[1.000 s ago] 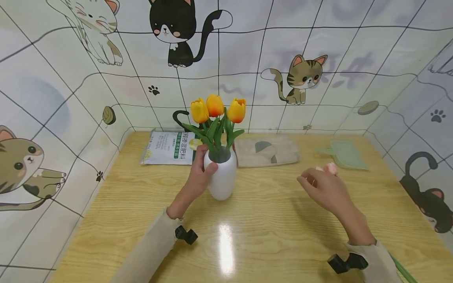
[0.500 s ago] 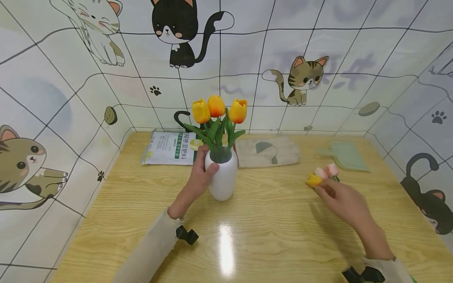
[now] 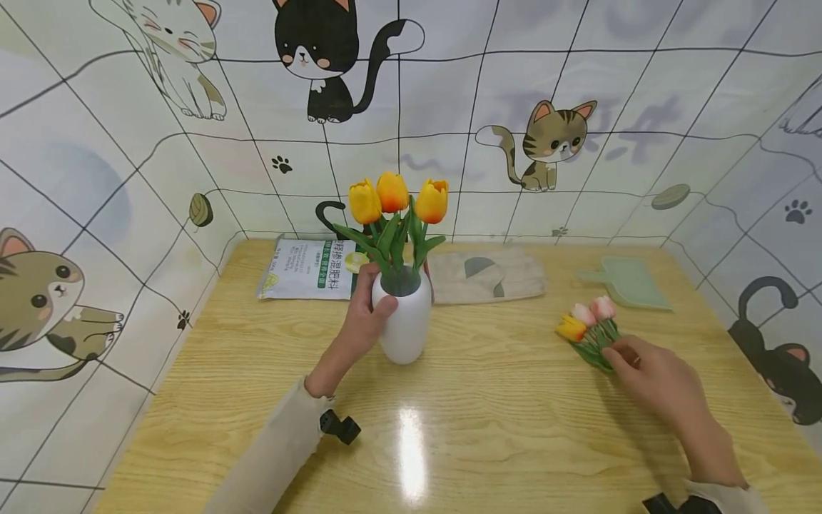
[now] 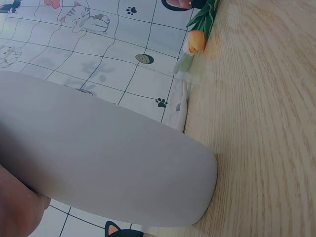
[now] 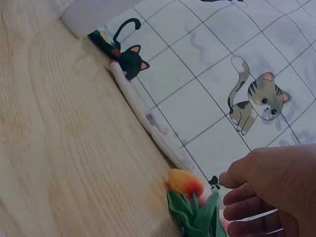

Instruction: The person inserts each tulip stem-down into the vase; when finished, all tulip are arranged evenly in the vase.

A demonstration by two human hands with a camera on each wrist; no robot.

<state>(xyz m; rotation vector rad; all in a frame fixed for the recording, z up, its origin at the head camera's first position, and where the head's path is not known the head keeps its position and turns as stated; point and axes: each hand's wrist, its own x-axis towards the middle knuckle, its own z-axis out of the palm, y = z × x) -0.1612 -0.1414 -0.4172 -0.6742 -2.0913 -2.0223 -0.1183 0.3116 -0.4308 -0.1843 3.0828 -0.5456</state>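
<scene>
My left hand [image 3: 362, 325] holds a white vase [image 3: 404, 332] by its upper side, thumb in front and fingers behind it. Yellow-orange tulips [image 3: 392, 193] with green leaves stand in its neck. Seen from the left wrist, the vase [image 4: 113, 158] fills much of the picture. On the table at right lie loose tulips, a yellow one [image 3: 570, 328] and pink ones [image 3: 602, 308]. My right hand [image 3: 661, 378] is over their leaves and stems, fingertips close to the greenery. In the right wrist view this hand [image 5: 276, 182] has loosely bent fingers beside the tulips, gripping nothing visible.
Behind the vase lies a white and green printed packet [image 3: 308, 270]. A folded beige cloth [image 3: 484, 275] is right of it, and a pale green shovel-shaped piece [image 3: 632, 282] lies at the back right. Cat-print sheeting [image 3: 443, 93] encloses the wooden table [image 3: 488, 428].
My right hand has drawn back to the right and toward me, uncovering the yellow tulip and then the leaves. The left hand and vase stay in place.
</scene>
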